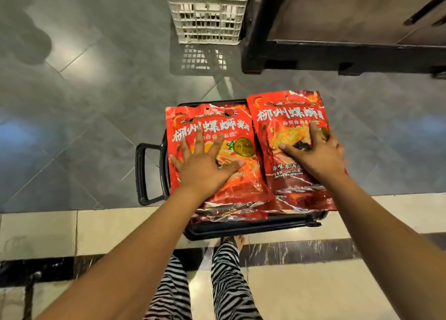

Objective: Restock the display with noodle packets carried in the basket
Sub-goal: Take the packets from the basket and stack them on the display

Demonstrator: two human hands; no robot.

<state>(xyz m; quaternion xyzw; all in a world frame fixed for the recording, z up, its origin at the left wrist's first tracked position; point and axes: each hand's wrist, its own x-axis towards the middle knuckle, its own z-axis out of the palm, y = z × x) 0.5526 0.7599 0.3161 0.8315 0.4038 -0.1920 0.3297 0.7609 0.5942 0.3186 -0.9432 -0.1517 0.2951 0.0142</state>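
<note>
Person is standing over the black shopping basket (253, 228), which is sitting on the floor and holding the stock: two stacks of red noodle packets lying face up, side by side.

Left hand (202, 165) is pressing flat on the left packet (212, 124) with fingers straight and spread wide. My read is it's pinning that slippery foil stack so it isn't sliding.

Right hand (316, 155) is lying on the right packet (289, 112) with thumb and forefinger straight and splayed. The outer fingers are blurring at the packet's right edge, and nothing there is plainly curling.

The right packet is overhanging the basket's far rim, probably because it's riding on top of a full pile.

The dark display base (337, 54) is standing beyond the basket, well apart from it. A white plastic crate (207, 18) of boxes is sitting beside that base.

Nothing is reaching the display yet, so restocking looks to be at the pick-up stage. The next move needs a real grip under a packet edge.
</note>
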